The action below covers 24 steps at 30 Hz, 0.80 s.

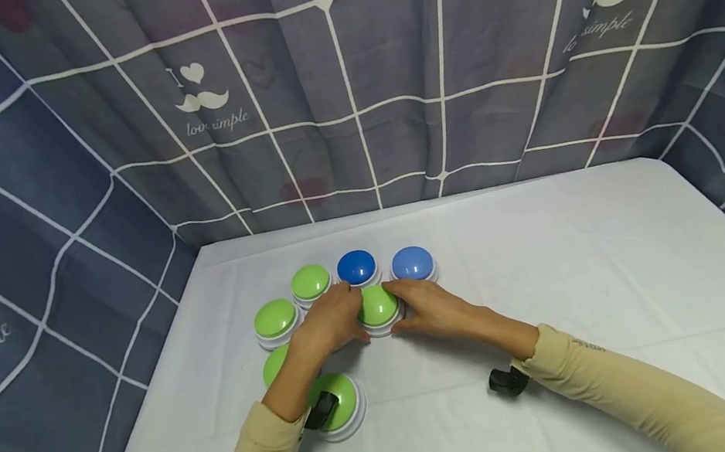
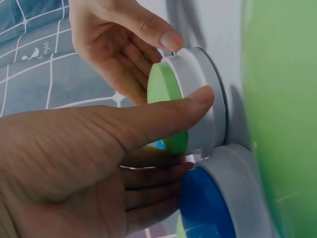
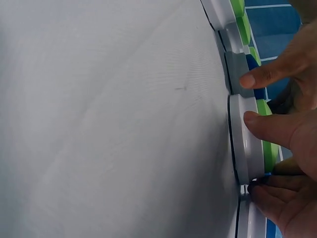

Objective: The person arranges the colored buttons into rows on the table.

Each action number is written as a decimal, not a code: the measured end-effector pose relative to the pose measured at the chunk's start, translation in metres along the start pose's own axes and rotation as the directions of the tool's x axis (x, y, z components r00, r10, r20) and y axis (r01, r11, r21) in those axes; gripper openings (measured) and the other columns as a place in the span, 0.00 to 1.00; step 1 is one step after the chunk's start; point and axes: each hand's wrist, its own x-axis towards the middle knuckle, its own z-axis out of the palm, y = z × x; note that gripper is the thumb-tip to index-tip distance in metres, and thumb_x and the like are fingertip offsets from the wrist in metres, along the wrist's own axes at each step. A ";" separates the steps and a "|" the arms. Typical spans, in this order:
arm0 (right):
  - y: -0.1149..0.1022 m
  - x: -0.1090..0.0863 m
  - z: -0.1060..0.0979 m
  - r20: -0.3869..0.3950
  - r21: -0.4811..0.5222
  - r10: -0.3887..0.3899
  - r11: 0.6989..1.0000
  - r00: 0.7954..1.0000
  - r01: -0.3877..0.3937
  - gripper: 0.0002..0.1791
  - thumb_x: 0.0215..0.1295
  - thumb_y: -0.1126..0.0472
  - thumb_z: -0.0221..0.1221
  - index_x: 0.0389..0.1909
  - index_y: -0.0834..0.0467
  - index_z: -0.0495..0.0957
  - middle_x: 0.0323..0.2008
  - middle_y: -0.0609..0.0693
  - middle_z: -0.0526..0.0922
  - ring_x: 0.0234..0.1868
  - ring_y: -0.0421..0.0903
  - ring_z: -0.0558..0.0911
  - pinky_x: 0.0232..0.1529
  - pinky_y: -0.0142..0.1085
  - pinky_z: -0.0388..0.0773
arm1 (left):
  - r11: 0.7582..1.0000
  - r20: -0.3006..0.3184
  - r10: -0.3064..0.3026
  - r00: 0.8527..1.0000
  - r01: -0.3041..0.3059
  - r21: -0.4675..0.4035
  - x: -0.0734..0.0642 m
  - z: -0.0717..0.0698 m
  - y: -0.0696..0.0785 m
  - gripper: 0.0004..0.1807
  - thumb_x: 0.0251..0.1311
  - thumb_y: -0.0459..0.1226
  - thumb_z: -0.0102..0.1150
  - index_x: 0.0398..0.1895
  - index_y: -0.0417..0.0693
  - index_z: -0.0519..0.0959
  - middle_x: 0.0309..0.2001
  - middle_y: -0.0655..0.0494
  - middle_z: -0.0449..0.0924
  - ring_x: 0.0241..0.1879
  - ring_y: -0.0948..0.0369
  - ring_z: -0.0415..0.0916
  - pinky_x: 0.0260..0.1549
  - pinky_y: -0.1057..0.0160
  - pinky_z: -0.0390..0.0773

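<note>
A green dome push button [image 1: 377, 304] with a white base stands on the table between both hands. My left hand [image 1: 330, 318] holds it from the left, the thumb lying along the base in the left wrist view. From the right, my right hand [image 1: 437, 310] grips the same button, thumb on the near side and fingers beyond. Close beside it, a blue button [image 2: 204, 208] shows in the left wrist view, mostly hidden under the left hand in the head view. Just behind stand a dark blue button [image 1: 356, 267] and a lighter blue button [image 1: 413, 263].
More green buttons curve round on the left: one at the back [image 1: 311, 281], one at the side [image 1: 275, 318], one partly behind the left wrist [image 1: 274, 364] and a near one [image 1: 341, 401]. White cloth covers the table [image 1: 594, 269]. A grey checked curtain [image 1: 391, 42] hangs behind.
</note>
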 end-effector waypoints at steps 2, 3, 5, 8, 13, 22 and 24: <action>0.001 0.001 0.001 -0.011 0.001 0.005 1.000 1.000 -0.005 0.38 0.55 0.58 0.74 0.63 0.69 0.70 0.56 0.59 0.78 0.58 0.53 0.77 0.59 0.45 0.73 | 1.000 0.004 -0.004 1.000 0.004 0.006 0.003 0.001 -0.001 0.33 0.43 0.42 0.82 0.50 0.35 0.78 0.44 0.45 0.77 0.49 0.50 0.75 0.52 0.53 0.74; 0.001 0.001 0.002 -0.016 0.003 0.006 1.000 1.000 -0.006 0.37 0.55 0.58 0.74 0.62 0.69 0.71 0.55 0.59 0.79 0.57 0.52 0.78 0.58 0.45 0.74 | 1.000 0.008 -0.009 1.000 0.009 0.006 0.005 0.001 -0.001 0.32 0.43 0.42 0.81 0.50 0.35 0.78 0.44 0.45 0.77 0.48 0.50 0.75 0.51 0.53 0.75; 0.001 0.002 0.003 -0.024 0.000 0.011 1.000 1.000 -0.011 0.36 0.55 0.57 0.73 0.62 0.68 0.71 0.54 0.58 0.79 0.56 0.51 0.78 0.57 0.44 0.74 | 1.000 0.016 -0.021 1.000 0.020 0.005 0.007 0.002 -0.001 0.32 0.44 0.43 0.81 0.49 0.36 0.78 0.43 0.46 0.77 0.47 0.51 0.75 0.50 0.53 0.75; 0.000 0.001 0.005 -0.042 -0.011 0.018 1.000 0.999 -0.018 0.36 0.55 0.57 0.73 0.61 0.67 0.72 0.54 0.57 0.80 0.56 0.51 0.78 0.57 0.44 0.74 | 1.000 0.030 -0.026 0.999 0.026 0.006 0.010 0.002 -0.001 0.31 0.44 0.43 0.81 0.49 0.37 0.79 0.43 0.47 0.78 0.46 0.52 0.75 0.48 0.53 0.76; 0.000 -0.001 0.007 -0.073 -0.011 0.025 1.000 0.997 -0.026 0.35 0.55 0.57 0.73 0.61 0.67 0.72 0.54 0.58 0.80 0.56 0.51 0.78 0.57 0.44 0.75 | 1.000 0.036 -0.027 0.999 0.027 0.007 0.012 0.002 -0.001 0.30 0.43 0.43 0.81 0.47 0.38 0.79 0.42 0.48 0.78 0.45 0.53 0.75 0.47 0.54 0.76; -0.001 -0.005 0.007 -0.090 0.023 0.045 0.999 0.995 -0.043 0.35 0.56 0.58 0.72 0.63 0.66 0.72 0.57 0.58 0.78 0.59 0.51 0.77 0.59 0.44 0.74 | 0.999 0.034 -0.031 0.999 0.032 -0.012 0.009 -0.002 0.000 0.30 0.44 0.44 0.81 0.48 0.39 0.78 0.44 0.48 0.77 0.46 0.52 0.75 0.47 0.53 0.76; -0.002 -0.006 0.005 -0.092 0.030 0.042 0.999 0.995 -0.039 0.35 0.56 0.58 0.72 0.63 0.65 0.71 0.58 0.58 0.78 0.60 0.52 0.76 0.60 0.45 0.73 | 0.999 0.031 -0.034 0.999 0.035 -0.020 0.007 -0.004 0.000 0.30 0.44 0.44 0.81 0.47 0.40 0.78 0.43 0.49 0.77 0.46 0.53 0.75 0.47 0.53 0.76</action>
